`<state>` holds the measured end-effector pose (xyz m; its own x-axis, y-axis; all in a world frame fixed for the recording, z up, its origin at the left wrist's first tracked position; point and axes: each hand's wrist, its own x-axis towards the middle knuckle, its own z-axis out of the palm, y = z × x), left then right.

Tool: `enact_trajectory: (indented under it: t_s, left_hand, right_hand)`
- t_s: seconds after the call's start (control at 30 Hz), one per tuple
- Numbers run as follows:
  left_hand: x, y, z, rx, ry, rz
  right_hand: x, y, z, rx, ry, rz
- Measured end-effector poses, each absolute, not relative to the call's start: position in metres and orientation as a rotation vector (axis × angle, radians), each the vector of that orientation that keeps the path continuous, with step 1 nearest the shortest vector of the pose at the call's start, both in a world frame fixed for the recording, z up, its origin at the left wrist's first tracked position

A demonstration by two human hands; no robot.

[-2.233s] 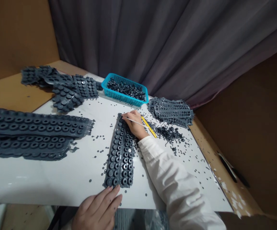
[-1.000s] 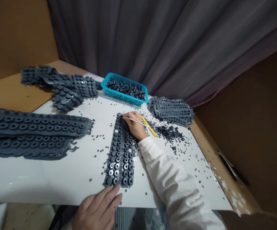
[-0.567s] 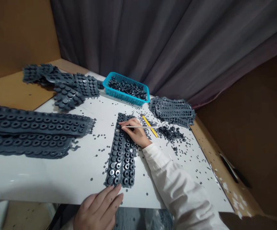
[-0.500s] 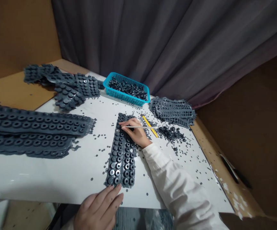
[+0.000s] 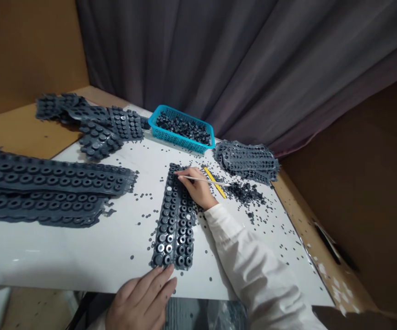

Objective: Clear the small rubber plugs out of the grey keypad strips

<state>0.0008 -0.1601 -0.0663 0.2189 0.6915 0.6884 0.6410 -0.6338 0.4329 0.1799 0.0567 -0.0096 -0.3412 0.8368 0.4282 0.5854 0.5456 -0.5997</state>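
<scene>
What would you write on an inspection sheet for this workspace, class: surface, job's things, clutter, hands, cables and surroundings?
Surface: white board, scattered with debris.
Job's things: ribbed grey rubber strip lies lengthwise; thin stick reaches its far end.
Clutter: loose rubber dots, a heap, yellow ruler-like strip, stacked rubber sheets, blue plastic basket of rubber pieces.
Hands: right hand grips the stick above the strip; left hand lies open at the strip's near end.
Cables: nothing seen.
Surroundings: grey curtain, brown cardboard wall.
</scene>
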Motion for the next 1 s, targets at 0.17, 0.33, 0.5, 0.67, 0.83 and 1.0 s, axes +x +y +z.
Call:
enact_trajectory:
  t_s: [0.17,0.33,0.5,0.67,0.83,1.0]
  left_hand:
    - [0.000,-0.160,-0.066,2.451,1.261,1.419]
    - [-0.001,-0.159,-0.069,2.437,1.281,1.410]
    - [-0.002,-0.156,-0.070,2.487,1.247,1.456]
    - [-0.002,-0.157,-0.067,2.443,1.273,1.408]
    - [-0.002,-0.158,-0.067,2.461,1.263,1.430]
    - [-0.001,-0.158,-0.067,2.434,1.287,1.426]
  right_hand:
    - [0.181,0.043,-0.008,-1.089,-2.107,0.578]
    - [0.179,0.044,-0.010,-1.101,-2.137,0.535]
    - [0.179,0.046,-0.007,-1.088,-2.121,0.573]
    - [0.179,0.046,-0.006,-1.098,-2.139,0.560]
    - [0.178,0.048,-0.010,-1.117,-2.211,0.455]
    - [0.179,0.052,-0.014,-1.095,-2.319,0.239]
